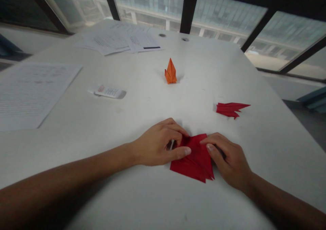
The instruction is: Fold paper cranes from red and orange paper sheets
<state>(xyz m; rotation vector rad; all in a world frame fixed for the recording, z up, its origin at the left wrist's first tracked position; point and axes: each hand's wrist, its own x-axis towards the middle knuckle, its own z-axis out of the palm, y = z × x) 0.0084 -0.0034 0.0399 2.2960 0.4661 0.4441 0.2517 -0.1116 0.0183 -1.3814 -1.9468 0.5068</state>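
A sheet of red origami paper [195,162], folded in layers, lies on the white table between my hands. Its near right corner shows split, pointed layers. My left hand [166,143] grips the left part, the thumb on top and the fingers curled at the far edge. From the right, my right hand [228,158] pinches the upper right edge between thumb and forefinger; its other fingers are partly hidden. Beyond the right hand lies a flattened red folded paper piece [230,109] with pointed tips. An orange folded paper crane [170,73] stands farther back in the middle.
A small white packet with printing [109,91] lies left of the crane. Printed sheets [30,94] cover the table's left side, and more papers [119,39] overlap at the back. Dark-framed windows [189,9] border the far edge of the white table [132,202].
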